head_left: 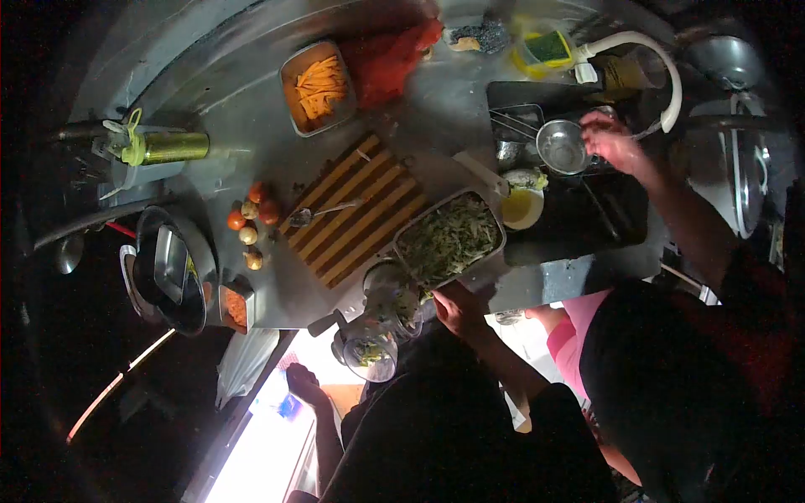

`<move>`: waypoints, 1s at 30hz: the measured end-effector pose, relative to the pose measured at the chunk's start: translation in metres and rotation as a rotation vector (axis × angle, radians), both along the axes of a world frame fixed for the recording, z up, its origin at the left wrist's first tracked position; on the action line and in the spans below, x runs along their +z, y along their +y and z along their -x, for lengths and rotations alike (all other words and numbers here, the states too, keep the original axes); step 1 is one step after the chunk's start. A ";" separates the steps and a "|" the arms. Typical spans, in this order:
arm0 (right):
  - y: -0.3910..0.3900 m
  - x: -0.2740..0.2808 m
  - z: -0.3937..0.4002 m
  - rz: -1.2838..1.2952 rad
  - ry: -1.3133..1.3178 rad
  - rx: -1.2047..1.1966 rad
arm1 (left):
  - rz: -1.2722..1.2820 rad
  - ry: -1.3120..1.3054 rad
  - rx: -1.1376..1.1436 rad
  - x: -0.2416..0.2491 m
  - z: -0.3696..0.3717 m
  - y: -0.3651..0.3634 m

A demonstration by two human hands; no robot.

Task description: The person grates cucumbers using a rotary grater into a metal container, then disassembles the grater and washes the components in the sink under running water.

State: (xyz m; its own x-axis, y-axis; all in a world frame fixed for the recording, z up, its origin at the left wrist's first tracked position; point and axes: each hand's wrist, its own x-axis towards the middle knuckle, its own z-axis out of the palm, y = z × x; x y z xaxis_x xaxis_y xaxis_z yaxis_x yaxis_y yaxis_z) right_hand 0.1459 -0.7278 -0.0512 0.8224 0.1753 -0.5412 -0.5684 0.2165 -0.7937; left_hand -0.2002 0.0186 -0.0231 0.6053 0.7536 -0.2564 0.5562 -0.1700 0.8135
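My right hand [457, 310] is at the lower edge of a metal tray [501, 236] of shredded greens [449, 239]. Its fingers are curled together, with small green bits by the tips; I cannot tell what they hold. Left of it, clear plastic bowls stand at the counter edge, one a jar-like container [371, 356] with green scraps inside and a dark handle [325, 323] beside it. Below that handle, past the counter edge, my left hand [303, 384] is loosely closed, apart from the containers, with nothing visible in it.
A striped cutting board [356, 210] bears a spoon [323, 211]. Onions and tomatoes [250, 220], a tray of orange sticks [319, 88] and a small tin [236, 308] lie around it. At the right, another person's hand [616, 147] is by a strainer [562, 147] over the sink [579, 239].
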 end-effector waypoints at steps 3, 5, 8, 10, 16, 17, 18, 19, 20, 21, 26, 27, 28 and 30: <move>-0.002 -0.015 0.015 0.080 0.005 0.052 | 0.034 -0.062 0.061 0.015 -0.014 -0.015; 0.008 -0.012 0.020 0.171 0.086 -0.001 | -0.054 -0.085 -0.040 0.029 -0.042 -0.022; -0.007 -0.024 0.019 0.256 0.161 0.043 | 0.016 -0.120 -0.270 0.047 -0.112 -0.040; 0.000 -0.026 0.025 0.318 0.160 0.061 | 0.155 0.175 -0.596 0.068 -0.164 -0.059; 0.194 -0.008 0.122 0.702 -0.264 0.055 | -0.239 0.178 -1.517 -0.016 -0.223 -0.100; 0.233 -0.010 0.138 0.738 -0.344 0.091 | -0.218 0.238 -1.582 -0.029 -0.229 -0.111; 0.272 -0.012 0.153 0.760 -0.424 0.137 | -0.194 0.302 -1.648 -0.037 -0.235 -0.118; 0.310 -0.017 0.168 0.772 -0.496 0.184 | -0.205 0.285 -1.699 -0.036 -0.240 -0.123; 0.345 -0.021 0.181 0.774 -0.555 0.232 | -0.214 0.269 -1.750 -0.033 -0.244 -0.128; 0.370 -0.025 0.191 0.774 -0.594 0.271 | -0.222 0.252 -1.802 -0.032 -0.247 -0.133; 0.417 -0.046 0.205 0.826 -0.678 0.365 | 0.189 0.285 -1.543 -0.031 -0.253 -0.154; 0.418 -0.048 0.204 0.830 -0.679 0.364 | 0.195 0.277 -1.581 -0.025 -0.255 -0.156; 0.416 -0.050 0.203 0.833 -0.681 0.365 | 0.140 0.306 -1.598 -0.027 -0.257 -0.155; 0.415 -0.053 0.201 0.839 -0.687 0.365 | 0.030 0.356 -1.627 -0.032 -0.261 -0.150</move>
